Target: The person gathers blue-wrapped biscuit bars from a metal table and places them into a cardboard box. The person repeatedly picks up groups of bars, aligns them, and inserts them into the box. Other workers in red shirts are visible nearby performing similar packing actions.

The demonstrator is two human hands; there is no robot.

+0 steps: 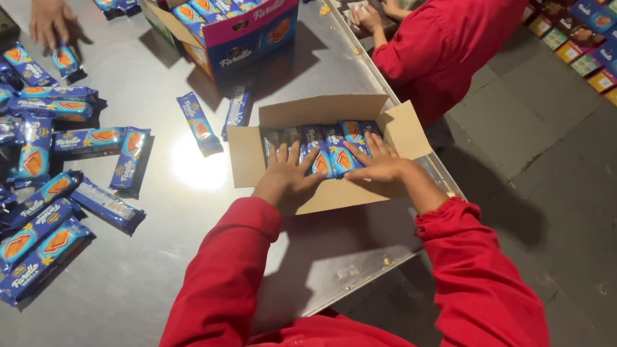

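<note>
Brown cardboard box (329, 153) sitting near the surface (164, 258) edge, roughly half lined with blue snack packs (329, 151), left hand (289, 179) and right hand (377, 165) both flat and spread, pressing the row down, gripping nothing. Still plenty left: loose packs (38, 162) heaped off to the left. Further back, printed carton (236, 19) looking nearly full, another person's hand (48, 16) on a pack.
</note>
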